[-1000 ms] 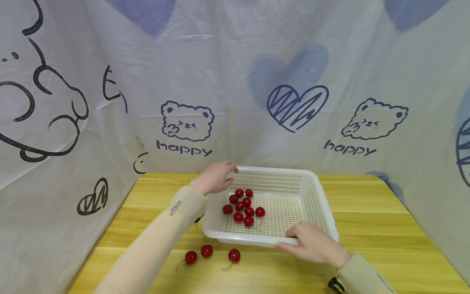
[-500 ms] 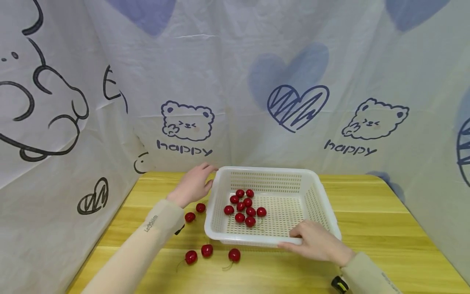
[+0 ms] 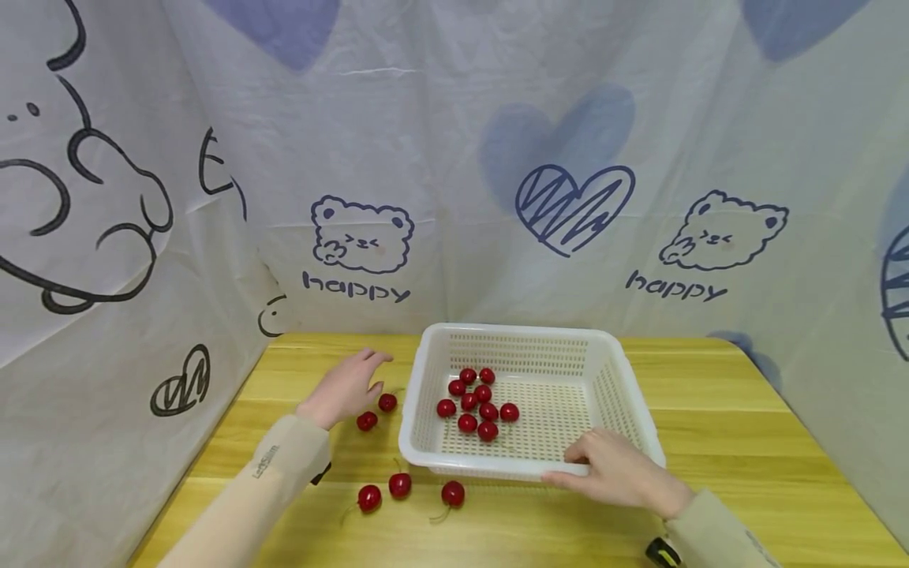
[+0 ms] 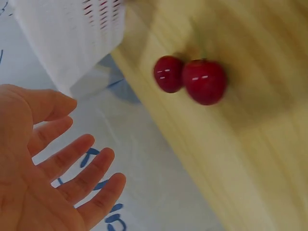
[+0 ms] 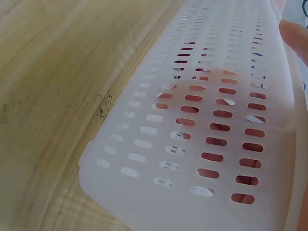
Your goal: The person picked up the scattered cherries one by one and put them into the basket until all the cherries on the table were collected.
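Note:
A white perforated basket [image 3: 529,471] holds several red cherries [image 3: 488,412] toward its left side. My right hand [image 3: 618,473] grips the basket's near rim at the right; in the right wrist view, fingers show through the slots of the basket wall [image 5: 144,130]. Left of the basket, my left hand [image 3: 344,390] hovers with relaxed, spread fingers, holding nothing. Two cherries [image 3: 366,421] lie on the table just beside that hand, and the left wrist view shows a pair of cherries [image 4: 205,82] near the open palm [image 4: 62,168].
Three more cherries, one of them a stemmed cherry [image 3: 453,494], lie in front of the basket on the wooden table [image 3: 738,442]. A white cloth [image 3: 454,142] with drawings hangs behind the table and along its sides.
My left hand has left the basket's left end and moved left and toward me, uncovering two cherries. The basket has shifted slightly right, with my right hand still on its rim.

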Demonstrator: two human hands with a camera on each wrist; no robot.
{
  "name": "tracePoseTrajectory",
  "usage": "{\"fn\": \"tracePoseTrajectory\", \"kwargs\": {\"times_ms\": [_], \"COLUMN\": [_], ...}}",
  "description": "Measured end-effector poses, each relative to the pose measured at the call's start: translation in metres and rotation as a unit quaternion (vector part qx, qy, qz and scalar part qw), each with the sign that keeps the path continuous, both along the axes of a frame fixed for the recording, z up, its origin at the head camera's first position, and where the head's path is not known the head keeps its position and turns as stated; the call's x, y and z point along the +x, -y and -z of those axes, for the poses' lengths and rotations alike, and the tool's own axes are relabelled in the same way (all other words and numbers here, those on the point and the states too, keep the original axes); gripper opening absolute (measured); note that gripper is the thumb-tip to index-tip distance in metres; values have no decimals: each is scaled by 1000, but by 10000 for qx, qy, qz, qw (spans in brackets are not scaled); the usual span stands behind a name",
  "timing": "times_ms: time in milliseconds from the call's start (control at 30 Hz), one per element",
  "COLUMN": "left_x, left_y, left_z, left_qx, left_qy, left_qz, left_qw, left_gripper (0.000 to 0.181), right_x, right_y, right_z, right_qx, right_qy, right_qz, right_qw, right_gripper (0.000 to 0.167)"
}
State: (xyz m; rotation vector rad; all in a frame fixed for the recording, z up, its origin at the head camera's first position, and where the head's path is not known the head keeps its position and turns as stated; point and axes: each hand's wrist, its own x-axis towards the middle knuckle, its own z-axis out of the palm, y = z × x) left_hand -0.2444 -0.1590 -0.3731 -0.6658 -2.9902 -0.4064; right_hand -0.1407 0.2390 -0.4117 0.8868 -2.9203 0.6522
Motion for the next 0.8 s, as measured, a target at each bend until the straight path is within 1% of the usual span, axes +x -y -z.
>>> {"fn": "tracePoseTrajectory", "kwargs": {"times_ms": [233,367,500,600,733,800], "left_x": [5,8,10,12,14,14], "left_y": [9,15,20,22,23,23], "left_z": [16,25,33,37,40,41], "left_qx": [-63,-96,-82,-6,49,13], "left_qy": [371,522,651,781,883,866], "left_qz": [27,36,77,136,198,264], "left_qw": [9993,9986,9978,9969,9959,9959], "left_gripper": [46,38,31,29,30,30], "right_x": [3,4,5,6,6,6], "right_y": [1,5,7,7,7,8], "right_z": [-1,-2,-1,-1,0,-1], "right_qx": [-19,-35,-90,-94,-64,-46], "right_qy": [189,69,106,157,96,75], "right_qz": [98,52,53,118,118,111], "right_qw": [9998,10000,9999,9998,9999,9999], "right_gripper": [56,57,58,58,58,58]}}
